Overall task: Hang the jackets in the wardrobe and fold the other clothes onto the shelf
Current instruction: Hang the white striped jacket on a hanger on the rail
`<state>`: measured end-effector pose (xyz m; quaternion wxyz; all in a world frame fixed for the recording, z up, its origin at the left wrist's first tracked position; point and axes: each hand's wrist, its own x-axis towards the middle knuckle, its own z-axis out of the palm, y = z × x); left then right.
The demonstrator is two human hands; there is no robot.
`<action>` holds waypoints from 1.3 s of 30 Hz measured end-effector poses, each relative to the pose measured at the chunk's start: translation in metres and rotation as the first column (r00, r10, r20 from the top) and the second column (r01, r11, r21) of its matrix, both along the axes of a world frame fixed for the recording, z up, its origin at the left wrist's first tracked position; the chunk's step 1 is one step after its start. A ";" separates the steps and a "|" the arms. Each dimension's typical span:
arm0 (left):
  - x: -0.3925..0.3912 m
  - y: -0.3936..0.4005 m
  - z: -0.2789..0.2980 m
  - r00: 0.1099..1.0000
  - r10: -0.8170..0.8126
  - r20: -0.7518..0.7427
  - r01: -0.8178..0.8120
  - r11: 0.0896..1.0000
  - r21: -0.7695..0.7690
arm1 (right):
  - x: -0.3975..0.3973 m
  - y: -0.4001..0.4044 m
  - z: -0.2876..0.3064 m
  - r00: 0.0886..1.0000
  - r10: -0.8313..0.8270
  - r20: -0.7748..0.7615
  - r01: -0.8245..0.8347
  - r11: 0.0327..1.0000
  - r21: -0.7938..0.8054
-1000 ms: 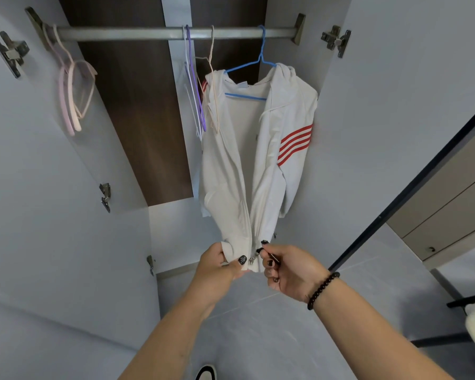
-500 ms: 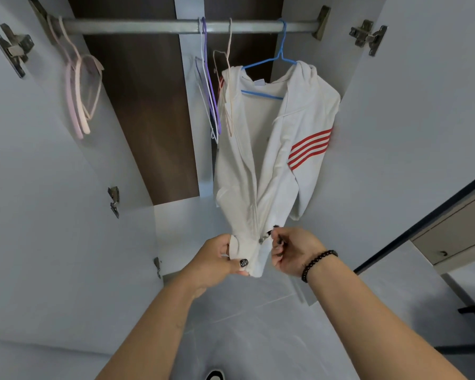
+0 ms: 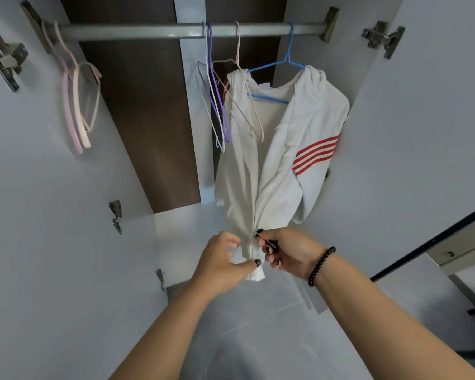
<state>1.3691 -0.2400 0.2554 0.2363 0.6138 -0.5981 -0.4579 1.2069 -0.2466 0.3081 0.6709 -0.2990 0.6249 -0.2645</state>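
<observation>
A white hooded jacket with red sleeve stripes hangs on a blue hanger from the wardrobe rail. Its two front edges are drawn together at the bottom. My left hand grips the hem on the left side, thumb across the fabric. My right hand pinches the zipper pull at the hem's right side. A black bead bracelet sits on my right wrist.
Empty hangers: purple and white ones and a beige one beside the jacket, pink ones at the rail's left end. Open wardrobe doors stand on both sides. A white shelf lies below the jacket.
The view has shifted slightly downward and closer. My hands have stayed at the jacket's hem, the right one working the zipper pull a little higher against the left.
</observation>
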 end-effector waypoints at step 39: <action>-0.118 -0.131 0.004 0.862 -0.067 0.502 0.188 0.963 -0.194 | -0.118 -0.164 0.000 0.995 0.037 0.095 -0.057 0.975 0.215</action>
